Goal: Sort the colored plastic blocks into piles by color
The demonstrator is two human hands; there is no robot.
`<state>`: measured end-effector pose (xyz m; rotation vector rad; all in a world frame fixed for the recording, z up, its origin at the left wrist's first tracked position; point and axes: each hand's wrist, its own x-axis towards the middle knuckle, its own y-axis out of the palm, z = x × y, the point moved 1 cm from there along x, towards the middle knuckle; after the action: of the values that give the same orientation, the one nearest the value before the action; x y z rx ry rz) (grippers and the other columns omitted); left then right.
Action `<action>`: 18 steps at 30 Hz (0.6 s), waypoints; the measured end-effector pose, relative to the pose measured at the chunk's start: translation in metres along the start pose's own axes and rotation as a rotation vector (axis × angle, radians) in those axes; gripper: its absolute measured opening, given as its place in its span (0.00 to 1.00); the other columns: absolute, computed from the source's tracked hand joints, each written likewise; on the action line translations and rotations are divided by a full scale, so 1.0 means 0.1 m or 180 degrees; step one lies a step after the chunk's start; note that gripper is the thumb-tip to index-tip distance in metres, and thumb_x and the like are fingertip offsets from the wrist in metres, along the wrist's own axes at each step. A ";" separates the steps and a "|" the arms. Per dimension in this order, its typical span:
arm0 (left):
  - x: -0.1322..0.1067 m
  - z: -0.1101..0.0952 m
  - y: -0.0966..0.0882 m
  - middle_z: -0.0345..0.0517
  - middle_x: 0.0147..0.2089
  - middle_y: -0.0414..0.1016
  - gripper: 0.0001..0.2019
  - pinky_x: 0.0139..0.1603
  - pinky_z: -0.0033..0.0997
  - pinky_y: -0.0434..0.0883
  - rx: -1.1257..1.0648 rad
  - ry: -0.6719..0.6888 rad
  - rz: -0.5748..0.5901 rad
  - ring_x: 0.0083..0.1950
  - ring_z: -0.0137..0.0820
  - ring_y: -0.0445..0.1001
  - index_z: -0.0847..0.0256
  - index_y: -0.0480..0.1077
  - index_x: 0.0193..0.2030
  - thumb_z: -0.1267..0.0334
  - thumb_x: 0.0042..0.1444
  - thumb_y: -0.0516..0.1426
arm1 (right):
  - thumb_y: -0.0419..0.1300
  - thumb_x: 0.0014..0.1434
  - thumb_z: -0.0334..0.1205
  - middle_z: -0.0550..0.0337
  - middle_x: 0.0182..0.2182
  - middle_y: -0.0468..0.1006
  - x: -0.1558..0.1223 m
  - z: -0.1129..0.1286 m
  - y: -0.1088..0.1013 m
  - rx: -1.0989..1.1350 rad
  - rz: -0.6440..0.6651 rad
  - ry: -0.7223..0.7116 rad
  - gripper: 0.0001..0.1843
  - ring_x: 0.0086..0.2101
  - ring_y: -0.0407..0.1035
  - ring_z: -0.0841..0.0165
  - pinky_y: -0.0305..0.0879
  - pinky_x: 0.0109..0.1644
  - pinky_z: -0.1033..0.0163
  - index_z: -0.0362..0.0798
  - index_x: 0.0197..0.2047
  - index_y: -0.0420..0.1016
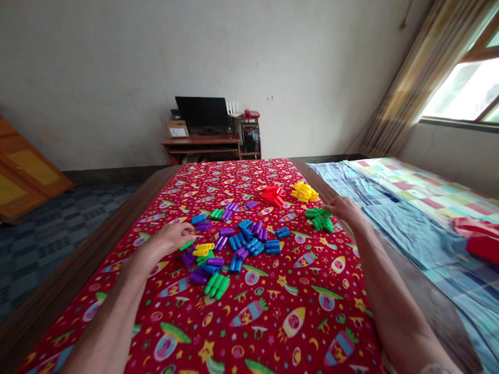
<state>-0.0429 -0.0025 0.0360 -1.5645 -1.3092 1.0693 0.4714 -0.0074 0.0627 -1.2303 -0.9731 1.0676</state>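
A red patterned cloth [273,311] covers a table and bears plastic building pieces. Sorted heaps lie at the far right: red pieces [272,196], yellow pieces [304,192] and green pieces [319,218]. A mixed pile [230,244] of blue, purple, green and yellow pieces sits in the middle. My left hand [173,237] rests at the pile's left edge, fingers curled over a green piece [188,244]. My right hand [345,209] lies by the green heap, fingers bent toward it; whether it holds a piece is hidden.
A bed [421,218] with a checked sheet adjoins the table on the right, with a red object [481,240] on it. A desk [206,143] with a monitor stands at the far wall. A wooden door leans at the left. The window is at upper right.
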 end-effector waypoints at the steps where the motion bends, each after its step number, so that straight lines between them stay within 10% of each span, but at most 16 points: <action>1: 0.00 0.01 0.01 0.48 0.35 0.80 0.19 0.39 0.33 0.72 0.0036 -0.0054 0.0037 0.41 0.44 0.78 0.59 0.76 0.37 0.52 0.40 0.55 | 0.53 0.60 0.51 0.45 0.40 0.79 0.00 0.01 -0.01 -0.0075 0.0033 0.0013 0.22 0.41 0.73 0.58 0.62 0.36 0.62 0.44 0.40 0.80; 11: 0.05 0.05 0.07 0.43 0.33 0.79 0.16 0.37 0.30 0.72 -0.0023 -0.0036 -0.0029 0.41 0.42 0.78 0.56 0.75 0.35 0.58 0.35 0.59 | 0.56 0.60 0.46 0.47 0.36 0.79 -0.10 0.03 -0.11 -0.0310 0.0382 0.0026 0.17 0.38 0.74 0.62 0.63 0.37 0.63 0.44 0.43 0.80; 18: 0.03 -0.04 0.04 0.45 0.33 0.79 0.20 0.37 0.32 0.73 -0.0596 0.0055 -0.0318 0.40 0.42 0.78 0.59 0.74 0.36 0.53 0.34 0.62 | 0.49 0.64 0.45 0.42 0.41 0.79 -0.25 0.28 -0.30 -0.0231 -0.0167 -0.0080 0.20 0.40 0.74 0.57 0.63 0.38 0.60 0.44 0.42 0.79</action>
<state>-0.0372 -0.0003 0.0329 -1.6216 -1.4950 0.8907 0.4416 -0.0258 0.0955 -1.2459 -1.0659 1.0165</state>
